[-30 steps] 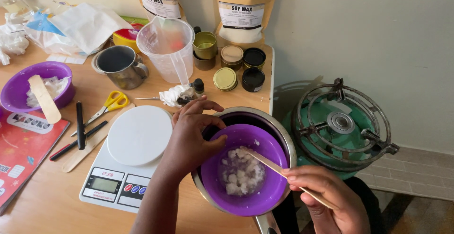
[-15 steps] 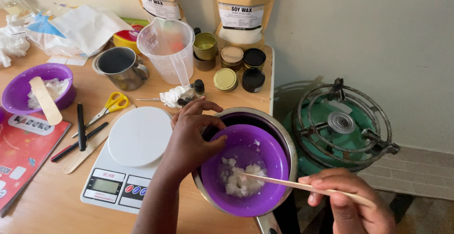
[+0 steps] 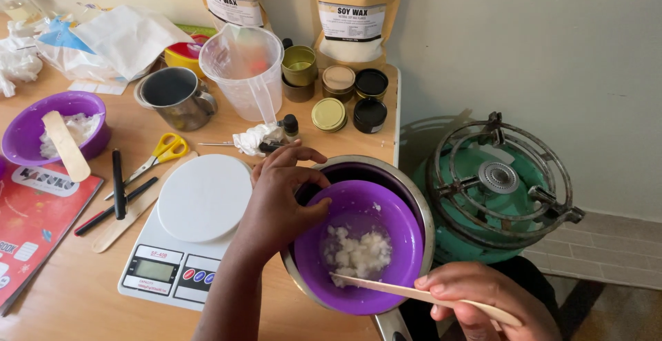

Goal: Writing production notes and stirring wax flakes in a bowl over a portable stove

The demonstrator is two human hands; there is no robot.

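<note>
Bowl (image 3: 396, 244) in pot (image 3: 414, 189) (table edge (image 3: 398, 117) beside)

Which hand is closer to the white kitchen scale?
Left. The left hand holds the purple bowl's rim right beside the scale; the right hand is across the bowl, holding the wooden stick.

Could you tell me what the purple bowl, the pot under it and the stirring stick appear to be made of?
The purple bowl, steadied by the left hand, looks like plastic: uniform colour, soft sheen, thin rim. The pot seems to be steel, since its rim is grey and reflective. The stirring stick, held in the right hand, appears to be bare wood: pale tan, matt and flat.
</note>
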